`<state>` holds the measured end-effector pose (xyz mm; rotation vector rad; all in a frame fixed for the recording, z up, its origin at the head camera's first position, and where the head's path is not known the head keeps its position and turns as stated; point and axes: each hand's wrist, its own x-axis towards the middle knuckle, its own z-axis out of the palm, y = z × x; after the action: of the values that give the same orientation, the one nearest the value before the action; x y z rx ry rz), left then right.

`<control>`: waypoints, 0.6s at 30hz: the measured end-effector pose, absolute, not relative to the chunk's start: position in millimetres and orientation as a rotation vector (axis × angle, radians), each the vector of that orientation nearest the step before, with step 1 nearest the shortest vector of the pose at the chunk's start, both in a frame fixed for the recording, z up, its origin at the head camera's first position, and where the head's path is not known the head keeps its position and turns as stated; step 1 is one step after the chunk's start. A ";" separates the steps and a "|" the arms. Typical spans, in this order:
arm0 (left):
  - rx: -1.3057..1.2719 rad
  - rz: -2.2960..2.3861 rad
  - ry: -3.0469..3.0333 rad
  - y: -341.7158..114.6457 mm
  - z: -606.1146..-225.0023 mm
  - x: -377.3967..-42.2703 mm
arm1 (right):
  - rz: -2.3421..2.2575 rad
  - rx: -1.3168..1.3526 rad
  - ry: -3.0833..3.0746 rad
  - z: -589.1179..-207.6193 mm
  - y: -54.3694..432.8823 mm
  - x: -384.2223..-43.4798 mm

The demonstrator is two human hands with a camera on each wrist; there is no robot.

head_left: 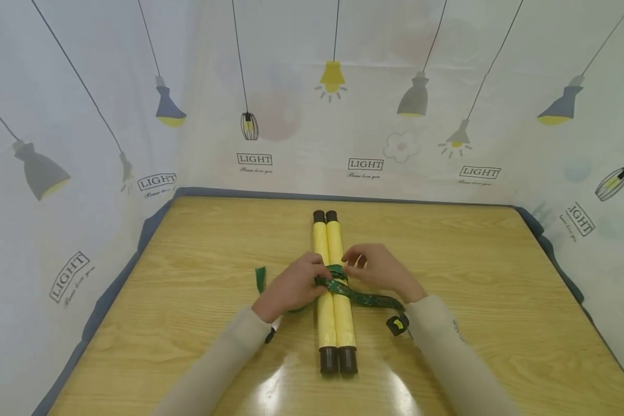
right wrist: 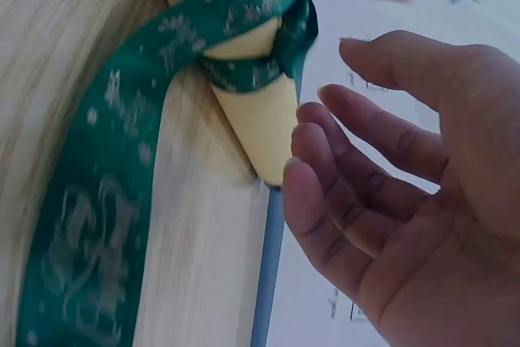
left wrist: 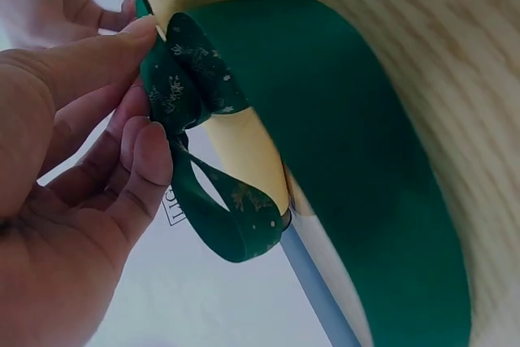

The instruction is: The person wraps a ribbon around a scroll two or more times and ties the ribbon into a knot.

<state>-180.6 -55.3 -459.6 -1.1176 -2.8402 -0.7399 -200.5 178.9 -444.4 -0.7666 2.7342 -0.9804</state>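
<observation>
Two yellow rods (head_left: 327, 323) with dark end caps lie side by side on the table. A green ribbon (head_left: 369, 300) with pale printed patterns is wrapped round their middle and knotted, with a small loop standing out in the left wrist view. My left hand (head_left: 296, 283) pinches the ribbon (left wrist: 171, 91) beside the knot between thumb and fingers. To the right of the rods, my right hand (head_left: 377, 267) is held with loosely bent, parted fingers and nothing between them. One broad ribbon tail (right wrist: 106, 168) trails away from the knot in the right wrist view.
The wooden table (head_left: 213, 242) has a blue-grey edging along its back and sides. White sheeting (head_left: 291, 34) printed with lamps rises around it. A small black piece with a yellow mark (head_left: 397, 325) shows below my right wrist.
</observation>
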 end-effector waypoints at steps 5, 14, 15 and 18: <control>-1.135 -0.676 -2.825 -54.9 -462.0 -181.1 | -0.931 -0.716 2.725 -449.0 165.7 -206.8; -1.124 -0.666 -2.781 -53.5 -466.8 -182.6 | -0.945 -0.701 2.749 -455.4 160.5 -205.8; -1.112 -0.687 -2.766 -53.1 -466.5 -182.6 | -0.965 -0.706 2.751 -455.7 160.9 -205.4; -1.058 -0.735 -2.740 -51.0 -465.6 -183.4 | -1.046 -0.677 2.741 -456.4 163.2 -203.8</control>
<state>-183.4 -51.0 -465.6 -1.0584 -2.7397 -0.7347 -203.8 163.2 -456.4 -0.6770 2.7415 -1.0464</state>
